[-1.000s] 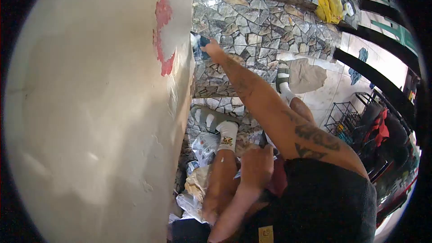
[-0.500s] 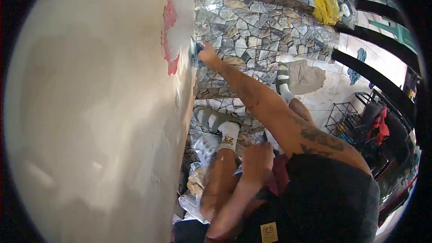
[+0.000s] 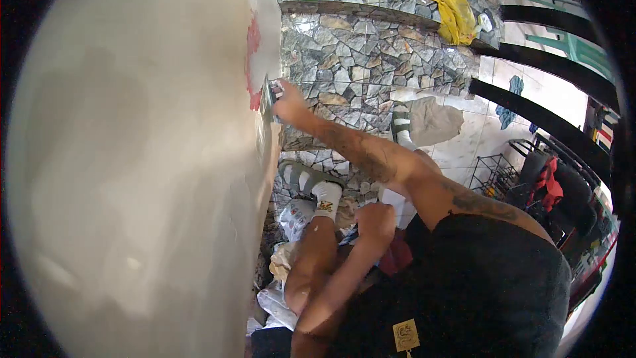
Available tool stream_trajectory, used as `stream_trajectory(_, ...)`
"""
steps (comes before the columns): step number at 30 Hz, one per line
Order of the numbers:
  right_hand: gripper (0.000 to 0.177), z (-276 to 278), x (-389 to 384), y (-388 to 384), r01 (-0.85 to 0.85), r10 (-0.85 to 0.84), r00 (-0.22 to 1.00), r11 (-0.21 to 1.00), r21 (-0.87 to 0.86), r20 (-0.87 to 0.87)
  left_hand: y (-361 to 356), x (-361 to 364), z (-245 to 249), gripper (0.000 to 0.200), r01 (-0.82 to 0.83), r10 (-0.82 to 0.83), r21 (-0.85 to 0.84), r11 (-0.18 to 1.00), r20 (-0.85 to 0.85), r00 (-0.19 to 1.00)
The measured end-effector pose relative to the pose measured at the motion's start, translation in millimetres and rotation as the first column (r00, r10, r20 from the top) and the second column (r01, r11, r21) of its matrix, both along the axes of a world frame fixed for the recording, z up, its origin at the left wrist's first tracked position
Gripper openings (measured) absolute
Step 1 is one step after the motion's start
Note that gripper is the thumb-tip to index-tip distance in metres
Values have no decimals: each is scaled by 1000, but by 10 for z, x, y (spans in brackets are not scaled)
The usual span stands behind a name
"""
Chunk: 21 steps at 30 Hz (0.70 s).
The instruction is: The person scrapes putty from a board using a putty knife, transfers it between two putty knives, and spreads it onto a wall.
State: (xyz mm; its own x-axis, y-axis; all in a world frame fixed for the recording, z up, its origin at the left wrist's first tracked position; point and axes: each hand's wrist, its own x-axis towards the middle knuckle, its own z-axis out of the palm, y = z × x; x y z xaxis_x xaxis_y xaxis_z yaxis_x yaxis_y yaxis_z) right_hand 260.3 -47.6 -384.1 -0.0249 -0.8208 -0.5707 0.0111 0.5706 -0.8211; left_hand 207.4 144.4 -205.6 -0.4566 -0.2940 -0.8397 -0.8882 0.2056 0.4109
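My right hand (image 3: 289, 104) grips a trowel (image 3: 265, 98), its thin metal blade laid against the wall near the corner. The pale wall (image 3: 146, 159) fills the left side, its surface smooth with greyish damp-looking areas. A red patch (image 3: 253, 59) with ragged edges shows beside and above the blade. Fresh-looking, uneven filler (image 3: 262, 136) lies just below the trowel along the edge. My left hand (image 3: 375, 223) is closed in a fist above my bent knee; what it holds, if anything, is hidden.
Stone-patterned steps (image 3: 358, 53) run along the wall, with a yellow cloth (image 3: 452, 10) on one. Plastic bags (image 3: 296, 219) lie beside my left foot (image 3: 311, 182). A beige cloth (image 3: 434, 121) lies near my other foot. Dark railing bars (image 3: 530, 109) and a wire rack (image 3: 493, 176) stand right.
My right hand has drawn the trowel down along the wall's edge, and the blade now shows more against the wall face. My left fist stays near my knee. The view has shifted slightly.
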Motion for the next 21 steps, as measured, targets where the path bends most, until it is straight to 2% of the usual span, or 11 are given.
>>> stream_trajectory(2, 53, 391, -38, -33, -18, 16, 999, 999, 50, 42, 145, 26, -51, 16, -3, -3, -89, 996, -70, 998)
stream_trajectory(5, 51, 164, 140, 55, -9, -1, 998, 986, -167, -60, 208, 40, -75, 17, -8, -11, -143, 990, -133, 991)
stream_trajectory(9, 50, 778, 81, 91, 17, -19, 999, 997, -77, -30, 219, -36, -97, 17, 40, -57, -153, 987, -108, 993)
stream_trajectory(11, 54, 991, 42, 181, 28, -28, 1000, 998, -56, -1, 339, -26, -243, 18, -91, 57, -168, 982, -193, 980)
stream_trajectory(12, 56, 1027, 8, 246, 23, -19, 996, 998, -52, 84, 372, -32, -300, 18, -162, 118, -176, 971, -238, 964)
stream_trajectory(14, 62, 1086, -159, 427, -2, 13, 970, 999, -44, 242, 289, -65, -275, 18, -137, 101, -149, 979, -229, 968)
stream_trajectory(16, 72, 1564, -598, 583, -65, 20, 926, 992, 106, 378, 170, -59, -232, 17, -97, 74, -84, 992, -248, 966)
stream_trajectory(17, 74, 1581, -844, 709, -142, 83, 939, 978, 156, 333, 43, -53, -201, 17, -64, 51, -37, 997, -275, 960)
stream_trajectory(19, 79, 2261, -1448, 594, -34, -161, 757, 958, 285, 633, -212, -26, -121, 18, -39, 42, 17, 999, -347, 937)
stream_trajectory(21, 76, 2308, -2207, 752, -69, 3, 933, 983, 171, 360, -447, 0, 17, 22, -50, 63, 42, 998, -441, 895)
